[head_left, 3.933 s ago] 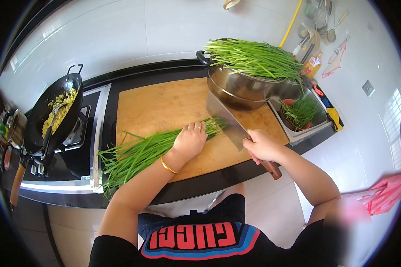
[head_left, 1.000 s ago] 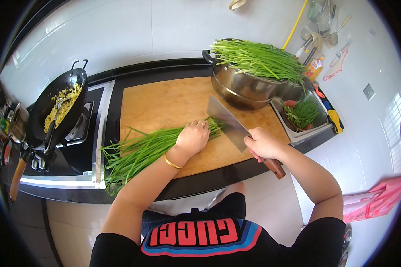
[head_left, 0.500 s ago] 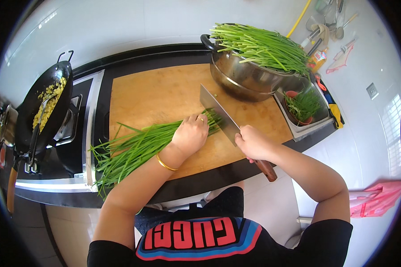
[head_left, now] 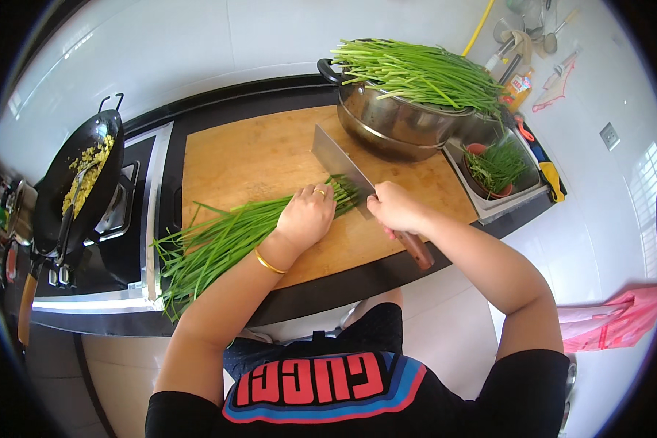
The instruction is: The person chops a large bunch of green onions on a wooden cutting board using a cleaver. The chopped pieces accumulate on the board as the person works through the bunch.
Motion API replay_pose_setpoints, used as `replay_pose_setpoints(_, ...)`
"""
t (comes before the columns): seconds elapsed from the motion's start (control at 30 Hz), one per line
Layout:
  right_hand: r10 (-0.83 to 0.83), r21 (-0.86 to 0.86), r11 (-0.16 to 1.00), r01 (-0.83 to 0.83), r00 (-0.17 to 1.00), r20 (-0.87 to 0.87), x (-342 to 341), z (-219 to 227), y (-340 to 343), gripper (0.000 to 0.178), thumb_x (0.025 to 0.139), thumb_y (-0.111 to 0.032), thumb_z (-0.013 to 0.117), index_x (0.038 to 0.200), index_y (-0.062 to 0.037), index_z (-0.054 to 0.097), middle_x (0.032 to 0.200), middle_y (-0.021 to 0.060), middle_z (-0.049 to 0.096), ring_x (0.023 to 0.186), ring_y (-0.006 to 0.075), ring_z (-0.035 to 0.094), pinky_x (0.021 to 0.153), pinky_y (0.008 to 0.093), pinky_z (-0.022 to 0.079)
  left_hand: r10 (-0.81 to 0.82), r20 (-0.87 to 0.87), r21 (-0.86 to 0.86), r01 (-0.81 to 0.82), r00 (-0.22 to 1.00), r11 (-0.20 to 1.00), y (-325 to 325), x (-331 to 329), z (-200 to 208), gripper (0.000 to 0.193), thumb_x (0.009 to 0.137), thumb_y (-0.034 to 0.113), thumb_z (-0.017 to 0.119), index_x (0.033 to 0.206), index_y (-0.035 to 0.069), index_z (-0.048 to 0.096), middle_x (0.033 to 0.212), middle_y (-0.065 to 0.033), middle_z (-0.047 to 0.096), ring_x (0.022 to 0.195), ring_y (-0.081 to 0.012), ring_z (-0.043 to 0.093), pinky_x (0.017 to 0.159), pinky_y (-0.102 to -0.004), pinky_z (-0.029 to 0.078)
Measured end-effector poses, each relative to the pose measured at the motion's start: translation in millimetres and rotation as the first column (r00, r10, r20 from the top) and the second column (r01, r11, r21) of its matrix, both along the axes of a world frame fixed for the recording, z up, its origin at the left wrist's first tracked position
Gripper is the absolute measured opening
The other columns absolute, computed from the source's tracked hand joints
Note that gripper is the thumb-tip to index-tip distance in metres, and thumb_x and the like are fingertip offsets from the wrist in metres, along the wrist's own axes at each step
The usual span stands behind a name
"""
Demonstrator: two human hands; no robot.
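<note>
A bunch of long green Chinese chives (head_left: 223, 237) lies across a wooden cutting board (head_left: 248, 157), with its loose tips hanging past the near left edge. My left hand (head_left: 306, 217) is closed over the bunch near its right end, pressing it to the board. In my right hand (head_left: 398, 206) is a cleaver (head_left: 341, 162), gripped at the wooden handle where it meets the blade. The broad blade stands at the right end of the bunch, close to my left fingers. Some cut chive pieces show around the blade, partly hidden by it.
Behind the board, a large steel pot (head_left: 387, 124) carries a heap of more chives (head_left: 423, 73). A sink (head_left: 482, 208) at the right holds a reddish-brown bowl (head_left: 489, 191) of greens. On the stove at left sits a black wok (head_left: 47, 212) with yellow scrambled egg (head_left: 87, 171) and a spatula.
The cleaver and my right hand have shifted a little to the left along the bunch. My left hand has slid slightly left too, still holding the chives.
</note>
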State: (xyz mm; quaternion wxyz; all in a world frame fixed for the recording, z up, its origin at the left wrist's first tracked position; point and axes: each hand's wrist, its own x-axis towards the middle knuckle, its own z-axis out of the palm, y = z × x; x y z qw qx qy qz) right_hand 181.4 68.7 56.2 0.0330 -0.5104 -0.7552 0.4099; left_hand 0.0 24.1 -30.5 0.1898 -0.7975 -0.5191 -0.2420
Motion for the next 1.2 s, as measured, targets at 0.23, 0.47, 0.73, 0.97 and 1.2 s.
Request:
replay_pose_setpoints(0.23, 0.001, 0.052, 0.999, 0.004, 0.995, -0.099, 25, 41, -8, 0.024, 0.092, -0.014, 0.040, 0.077, 0.0038, 0.045, 0.056, 0.0071, 0.048, 0.041, 0.0161, 0.049, 0.039, 0.0320, 0.044, 0.029, 0.015, -0.020, -0.029, 0.999, 0.999, -1, -1, -4, 0.023, 0.082, 0.014, 0.056, 0.098, -0.001, 0.058, 0.087, -0.0122, 0.056, 0.078, -0.0265, 0.059, 0.071, -0.0347, 0.050)
replay_pose_setpoints(0.47, -0.006, 0.037, 0.999, 0.002, 0.995, 0.102, 37, 44, -33, 0.028, 0.093, -0.016, 0.039, 0.074, 0.0038, 0.044, 0.053, 0.0086, 0.052, 0.041, 0.0174, 0.052, 0.043, 0.0336, 0.044, 0.016, 0.012, -0.001, -0.016, 1.000, 1.000, 1, 1, -7, 0.021, 0.082, 0.014, 0.056, 0.097, -0.001, 0.057, 0.088, -0.0126, 0.056, 0.078, -0.0265, 0.059, 0.071, -0.0349, 0.050)
replay_pose_setpoints(0.73, 0.018, 0.024, 0.999, -0.023, 0.980, 0.197, 30, 44, -42, 0.031, 0.093, -0.017, 0.038, 0.074, 0.0051, 0.048, 0.051, 0.0093, 0.054, 0.041, 0.0175, 0.053, 0.043, 0.0339, 0.045, 0.018, 0.006, -0.042, -0.017, 1.000, 0.999, -1, 1, -2, 0.020, 0.083, 0.016, 0.055, 0.095, -0.001, 0.056, 0.087, -0.0127, 0.056, 0.080, -0.0266, 0.059, 0.072, -0.0353, 0.050)
replay_pose_setpoints(0.97, 0.038, -0.006, 0.999, -0.038, 0.977, 0.209, 25, 42, -41, 0.032, 0.093, -0.018, 0.037, 0.075, 0.0065, 0.048, 0.051, 0.0096, 0.053, 0.041, 0.0186, 0.054, 0.043, 0.0338, 0.047, 0.003, 0.017, -0.025, -0.002, 1.000, 1.000, -1, 0, -4, 0.022, 0.082, 0.015, 0.056, 0.098, -0.001, 0.056, 0.088, -0.0127, 0.056, 0.081, -0.0267, 0.058, 0.072, -0.0353, 0.050)
replay_pose_setpoints(1.2, 0.037, 0.015, 0.999, -0.042, 0.970, 0.239, 17, 42, -46, 0.029, 0.092, -0.014, 0.040, 0.077, 0.0084, 0.050, 0.053, 0.0159, 0.054, 0.040, 0.0233, 0.056, 0.041, 0.0354, 0.048, -0.007, 0.013, -0.035, 0.007, 1.000, 0.999, 0, -2, -4, 0.022, 0.082, 0.013, 0.055, 0.098, -0.003, 0.057, 0.088, -0.0130, 0.056, 0.080, -0.0265, 0.058, 0.072, -0.0353, 0.050)
